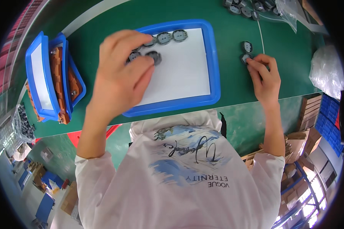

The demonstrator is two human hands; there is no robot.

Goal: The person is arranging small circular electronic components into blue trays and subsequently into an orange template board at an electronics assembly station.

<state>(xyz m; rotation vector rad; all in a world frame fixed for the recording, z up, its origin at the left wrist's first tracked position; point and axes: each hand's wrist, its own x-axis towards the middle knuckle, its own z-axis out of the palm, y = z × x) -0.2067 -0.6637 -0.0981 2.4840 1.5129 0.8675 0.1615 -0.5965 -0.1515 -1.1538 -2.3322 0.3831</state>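
Observation:
My left hand [118, 72] is over the left part of a blue tray [214, 72] lined with white paper. Its thumb and forefinger are apart, the thumb close against a dark grey rounded plastic part [154, 57] on the paper. Along the tray's far edge runs a row of similar grey parts [164, 37], some hidden behind my fingers. To the right of the tray, my right hand [265, 74] pinches a small grey plastic part [245, 57] on the green table. Another grey part [247, 46] lies just beyond it.
Blue trays [44, 76] with orange-brown pieces [57, 72] stack at the table's left. A pile of grey parts [244, 9] lies at the far right beside a clear plastic bag [287, 14]. More clear plastic wrap [326, 68] sits at the right edge.

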